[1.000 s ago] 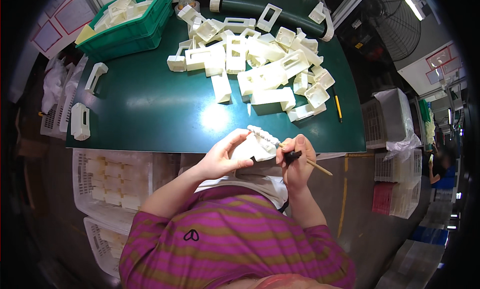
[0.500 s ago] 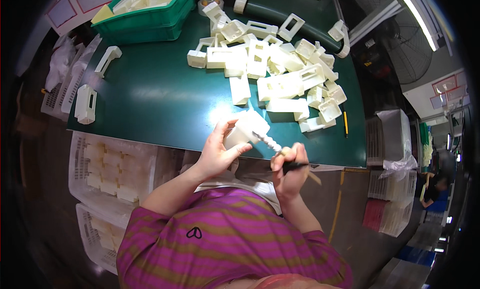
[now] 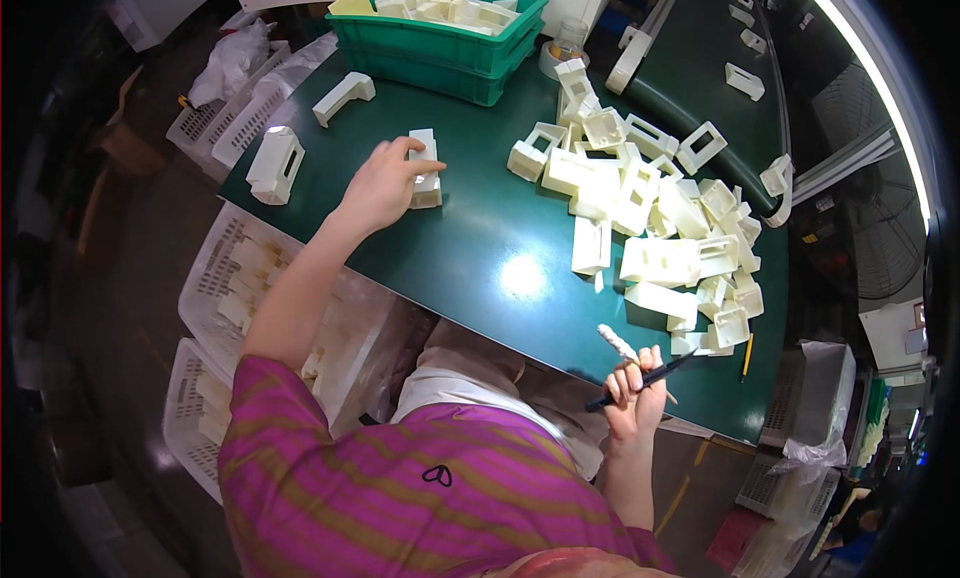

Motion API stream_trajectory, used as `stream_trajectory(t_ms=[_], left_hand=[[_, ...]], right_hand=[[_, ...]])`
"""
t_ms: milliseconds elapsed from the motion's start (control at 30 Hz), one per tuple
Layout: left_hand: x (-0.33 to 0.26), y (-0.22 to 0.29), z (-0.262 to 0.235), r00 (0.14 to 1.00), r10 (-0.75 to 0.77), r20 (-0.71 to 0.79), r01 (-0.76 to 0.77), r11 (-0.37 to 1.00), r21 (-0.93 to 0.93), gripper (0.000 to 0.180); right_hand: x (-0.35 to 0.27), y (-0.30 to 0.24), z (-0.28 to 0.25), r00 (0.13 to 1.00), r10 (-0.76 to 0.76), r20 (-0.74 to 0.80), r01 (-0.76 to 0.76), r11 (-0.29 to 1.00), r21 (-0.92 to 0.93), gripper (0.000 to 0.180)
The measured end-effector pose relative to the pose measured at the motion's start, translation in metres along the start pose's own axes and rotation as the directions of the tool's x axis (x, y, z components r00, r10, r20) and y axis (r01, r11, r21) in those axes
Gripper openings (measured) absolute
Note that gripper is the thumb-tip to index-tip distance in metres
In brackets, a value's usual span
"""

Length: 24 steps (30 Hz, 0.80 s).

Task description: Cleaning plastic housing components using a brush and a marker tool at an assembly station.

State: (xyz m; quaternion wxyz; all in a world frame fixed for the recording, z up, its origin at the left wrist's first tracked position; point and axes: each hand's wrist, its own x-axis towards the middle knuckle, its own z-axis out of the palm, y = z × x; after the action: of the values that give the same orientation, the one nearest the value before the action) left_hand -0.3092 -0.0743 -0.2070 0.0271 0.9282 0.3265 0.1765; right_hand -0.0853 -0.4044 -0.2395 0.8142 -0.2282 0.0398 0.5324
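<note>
My left hand [image 3: 385, 183] is at the left part of the green table, fingers bent over an off-white plastic housing [image 3: 427, 190] that rests on the tabletop. Its thumb and a finger lie across the housing's top. At the table's front edge, my right hand [image 3: 636, 393] is closed around two slim tools. One is a black pen-shaped tool [image 3: 655, 375] with a pointed tip, lying crosswise in the fingers. The other is a stick with a lumpy white wrapped end [image 3: 616, 342], pointing up and away. Two similar housings, one lying farther off [image 3: 345, 98] and one nearer [image 3: 276, 166], are left of my left hand.
A heap of off-white housings [image 3: 655, 263] covers the table's right side, beside a yellow pencil-like stick [image 3: 747, 358]. Stacked green bins [image 3: 430, 43] and a tape roll [image 3: 562, 56] stand at the back. Beyond runs a dark conveyor [image 3: 690, 108]. White crates [image 3: 205, 273] stand below left.
My left hand has carried the housing from in front of me leftward onto the table. My right hand, still with both tools, has drawn away from it. The view has shifted left.
</note>
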Motion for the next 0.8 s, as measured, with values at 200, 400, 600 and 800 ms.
stream_trajectory(t_ms=[200, 400, 600, 800], left_hand=[[-0.022, -0.022, 0.001, 0.982, -0.188, -0.037, 0.183, 0.978, -0.102, 0.032], [-0.001, -0.109, 0.031, 0.934, -0.185, -0.305, 0.241, 0.957, 0.159, 0.033], [0.024, -0.162, 0.036, 0.971, -0.097, -0.221, 0.152, 0.956, 0.252, 0.042], [0.034, -0.093, 0.013, 0.955, -0.102, -0.277, 0.156, 0.972, 0.178, 0.043]], right_hand=[[-0.012, -0.032, -0.001, 0.995, -0.099, -0.031, 0.098, 0.994, -0.041, 0.034], [-0.012, -0.073, 0.005, 0.979, -0.192, 0.061, 0.2, 0.962, -0.184, 0.032], [0.03, -0.122, 0.035, 0.887, -0.355, 0.294, 0.46, 0.709, -0.534, 0.043], [0.151, -0.247, 0.06, 0.674, -0.542, 0.502, 0.434, -0.26, -0.863, 0.021]])
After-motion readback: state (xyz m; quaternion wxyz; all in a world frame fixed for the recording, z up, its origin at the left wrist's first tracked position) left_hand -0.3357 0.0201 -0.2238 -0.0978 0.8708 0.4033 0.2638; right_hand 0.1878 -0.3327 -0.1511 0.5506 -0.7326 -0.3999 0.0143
